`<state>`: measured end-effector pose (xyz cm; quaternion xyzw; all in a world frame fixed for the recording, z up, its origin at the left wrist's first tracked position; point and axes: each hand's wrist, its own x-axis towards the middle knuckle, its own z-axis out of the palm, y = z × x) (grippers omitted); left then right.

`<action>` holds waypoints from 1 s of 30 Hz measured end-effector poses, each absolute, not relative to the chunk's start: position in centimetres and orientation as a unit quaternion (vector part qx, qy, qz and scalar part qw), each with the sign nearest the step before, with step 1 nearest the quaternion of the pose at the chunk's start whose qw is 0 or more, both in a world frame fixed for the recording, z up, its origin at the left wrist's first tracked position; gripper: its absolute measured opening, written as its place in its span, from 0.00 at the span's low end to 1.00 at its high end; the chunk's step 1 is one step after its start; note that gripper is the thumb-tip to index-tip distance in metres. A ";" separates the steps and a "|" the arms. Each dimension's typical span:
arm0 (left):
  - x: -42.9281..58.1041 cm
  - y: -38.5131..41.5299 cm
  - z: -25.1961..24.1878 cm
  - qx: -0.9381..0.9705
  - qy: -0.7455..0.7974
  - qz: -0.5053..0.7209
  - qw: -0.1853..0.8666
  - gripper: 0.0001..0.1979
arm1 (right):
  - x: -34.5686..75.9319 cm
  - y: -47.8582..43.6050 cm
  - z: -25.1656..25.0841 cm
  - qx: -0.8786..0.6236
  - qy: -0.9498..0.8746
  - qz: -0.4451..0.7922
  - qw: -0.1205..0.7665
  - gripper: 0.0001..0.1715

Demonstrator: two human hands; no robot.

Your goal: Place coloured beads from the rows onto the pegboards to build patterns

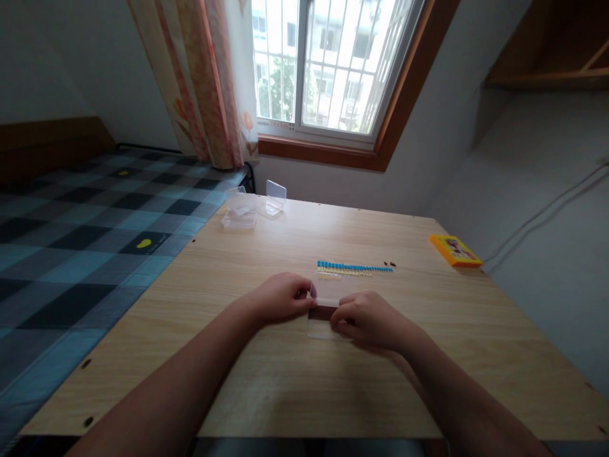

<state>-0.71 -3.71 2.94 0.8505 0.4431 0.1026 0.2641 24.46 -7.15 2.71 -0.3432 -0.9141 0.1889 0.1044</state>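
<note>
A clear plastic box (316,328) lies open on the wooden table, its see-through lid raised on the far side. Across it runs a dark reddish-brown strip (321,312). My left hand (287,296) pinches the left edge of the box near the hinge. From the right, my right hand (362,317) has its fingers closed on the strip's right end, over the box. Just beyond the box, small blue pieces (352,266) lie in a long row, with small pale yellow pieces (345,273) beside them. Tiny dark bits (390,263) sit at the row's right end.
Clear plastic boxes (239,219) stand at the table's far left corner, with another open clear box (275,206) beside them. An orange-yellow case (455,251) rests at the right edge. A bed with a checked cover (95,235) adjoins the left side.
</note>
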 end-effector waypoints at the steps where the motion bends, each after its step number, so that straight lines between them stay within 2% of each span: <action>1: -0.7 -3.7 2.9 0.851 0.443 0.104 0.263 0.12 | 24.5 -7.2 2.8 -0.344 -0.914 0.190 0.104 0.11; 23: -0.7 -3.9 2.9 0.855 0.438 0.106 0.257 0.10 | 24.9 -7.6 3.9 -0.359 -0.902 0.219 0.092 0.13; 30: -0.8 -3.8 3.2 0.852 0.437 0.108 0.265 0.13 | 25.0 -7.7 4.0 -0.350 -0.911 0.203 0.084 0.12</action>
